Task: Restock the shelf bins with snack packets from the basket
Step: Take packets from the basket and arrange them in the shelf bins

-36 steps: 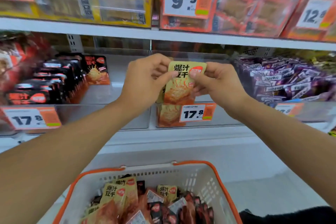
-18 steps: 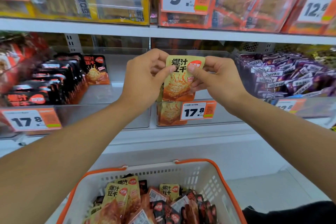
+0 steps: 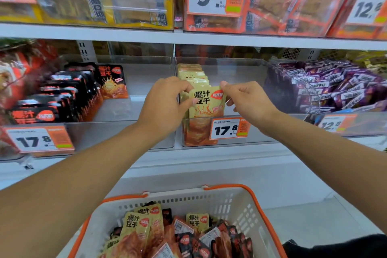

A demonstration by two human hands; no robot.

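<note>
Shelving fills the whole upper half of my view: a white shelf [image 3: 209, 38] runs across the frame with clear bins of orange and yellow packs above it and a second row of clear bins below. At the bottom centre sits the white basket [image 3: 240, 201] with its orange rim, holding a loose heap of yellow and dark packets. In the middle row, the centre bin [image 3: 240, 81] carries a row of yellow packets [image 3: 192, 73] standing on edge along its left side, with bare space to their right. At centre left, black packets [image 3: 69, 92] stand in their own bin; at the right edge, purple packets [image 3: 345, 86] lie piled. My left hand [image 3: 165, 104] and right hand [image 3: 249, 100] each pinch an upper corner of one yellow packet [image 3: 206, 102], which I hold upright at the front of that row, its lower part behind the bin's front wall. I judge the main risk to be the row toppling sideways into the empty space once I let go, since nothing props it there. A crooked release could also leave this packet leaning forward over the 17.8 price tag [image 3: 229, 130].
</note>
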